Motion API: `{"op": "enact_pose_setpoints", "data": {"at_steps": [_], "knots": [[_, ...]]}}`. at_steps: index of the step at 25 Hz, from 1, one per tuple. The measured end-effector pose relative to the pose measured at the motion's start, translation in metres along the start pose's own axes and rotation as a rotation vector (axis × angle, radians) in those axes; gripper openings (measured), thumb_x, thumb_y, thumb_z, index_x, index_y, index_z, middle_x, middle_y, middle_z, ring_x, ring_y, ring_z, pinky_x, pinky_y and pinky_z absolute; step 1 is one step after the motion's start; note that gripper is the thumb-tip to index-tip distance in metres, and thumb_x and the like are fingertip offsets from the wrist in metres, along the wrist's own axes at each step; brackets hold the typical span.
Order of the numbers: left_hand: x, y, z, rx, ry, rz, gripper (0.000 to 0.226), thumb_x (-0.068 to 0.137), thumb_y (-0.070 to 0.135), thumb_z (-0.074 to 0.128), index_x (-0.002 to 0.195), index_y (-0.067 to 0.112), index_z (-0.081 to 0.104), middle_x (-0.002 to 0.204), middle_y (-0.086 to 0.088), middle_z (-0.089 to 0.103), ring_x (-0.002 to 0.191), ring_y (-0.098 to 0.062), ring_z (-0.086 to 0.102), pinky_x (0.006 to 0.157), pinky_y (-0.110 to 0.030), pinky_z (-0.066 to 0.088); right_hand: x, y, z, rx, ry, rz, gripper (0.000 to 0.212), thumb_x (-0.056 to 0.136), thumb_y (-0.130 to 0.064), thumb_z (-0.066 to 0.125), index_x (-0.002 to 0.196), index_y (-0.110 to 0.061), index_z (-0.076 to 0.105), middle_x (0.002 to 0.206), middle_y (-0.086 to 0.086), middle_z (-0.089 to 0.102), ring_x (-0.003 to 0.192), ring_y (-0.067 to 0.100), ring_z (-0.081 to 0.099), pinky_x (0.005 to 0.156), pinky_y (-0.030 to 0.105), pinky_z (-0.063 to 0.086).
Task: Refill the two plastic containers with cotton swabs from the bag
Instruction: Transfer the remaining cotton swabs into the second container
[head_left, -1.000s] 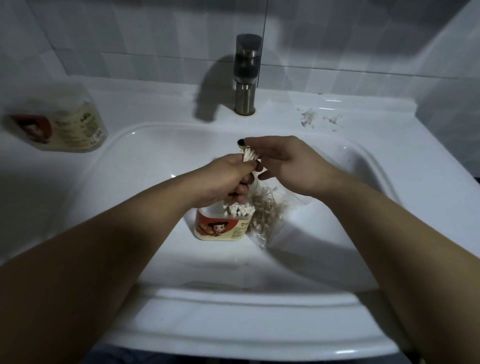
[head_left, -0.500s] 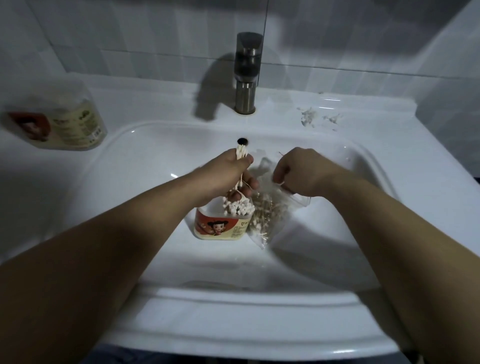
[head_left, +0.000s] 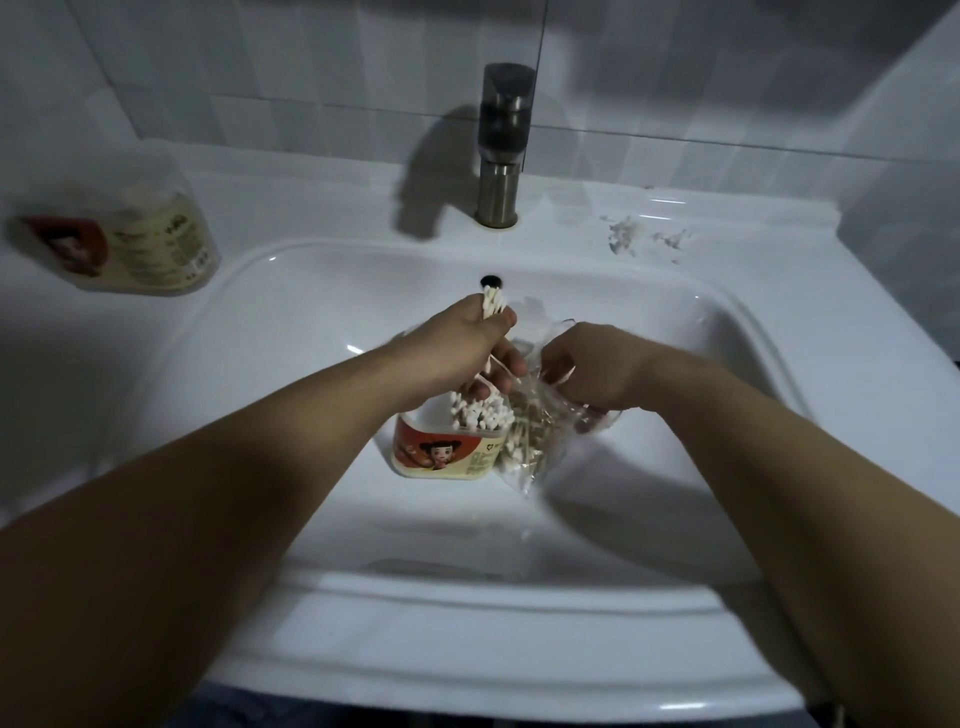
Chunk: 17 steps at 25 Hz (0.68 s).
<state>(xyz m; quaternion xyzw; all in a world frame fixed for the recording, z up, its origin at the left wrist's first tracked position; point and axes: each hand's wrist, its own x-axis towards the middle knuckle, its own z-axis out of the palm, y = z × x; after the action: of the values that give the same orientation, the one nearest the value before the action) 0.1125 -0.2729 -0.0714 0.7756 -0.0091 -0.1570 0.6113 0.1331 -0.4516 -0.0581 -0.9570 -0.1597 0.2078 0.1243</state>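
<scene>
Left hand (head_left: 467, 353): my fingers and thumb are curled tight round a bundle of cotton swabs (head_left: 491, 306). The white tips stand out above my thumb; a few sticks poke out below my knuckles.

Right hand (head_left: 592, 369): my fingers are curled at the mouth of the clear bag (head_left: 535, 431), just beside my left fingers. I cannot tell whether they pinch the plastic or swabs inside it. The plastic rises crumpled past these knuckles.

Directly under my left fingers stands the open container (head_left: 441, 452), upright on the floor of the sink (head_left: 727, 332). It is packed with upright swabs, white tips up, and carries a red-and-cream label with a cartoon figure. The bag hangs below my right fingers, touching the container's right side, with loose swabs lying in its lower part.

Just beyond my left fingertips is the dark overflow hole (head_left: 491, 281). Farther back stands the metal faucet (head_left: 501, 150).

Well to the left of both hands, the second container (head_left: 130, 244) sits on the counter, blurred. To the far right of the faucet, white scraps (head_left: 628, 236) lie on the counter.
</scene>
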Motion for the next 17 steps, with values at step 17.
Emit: {"op": "enact_pose_setpoints", "data": {"at_steps": [17], "knots": [[-0.004, 0.002, 0.002, -0.011, -0.030, 0.011, 0.015, 0.110, 0.031, 0.040, 0.107, 0.019, 0.048, 0.091, -0.006, 0.077, 0.072, -0.020, 0.071, 0.055, -0.030, 0.050, 0.007, -0.013, 0.006, -0.232, 0.021, -0.076, 0.024, 0.091, -0.021, 0.059, 0.069, -0.026, 0.051, 0.069, -0.008, 0.051, 0.063, 0.011, 0.050, 0.055, 0.024, 0.036]]}}
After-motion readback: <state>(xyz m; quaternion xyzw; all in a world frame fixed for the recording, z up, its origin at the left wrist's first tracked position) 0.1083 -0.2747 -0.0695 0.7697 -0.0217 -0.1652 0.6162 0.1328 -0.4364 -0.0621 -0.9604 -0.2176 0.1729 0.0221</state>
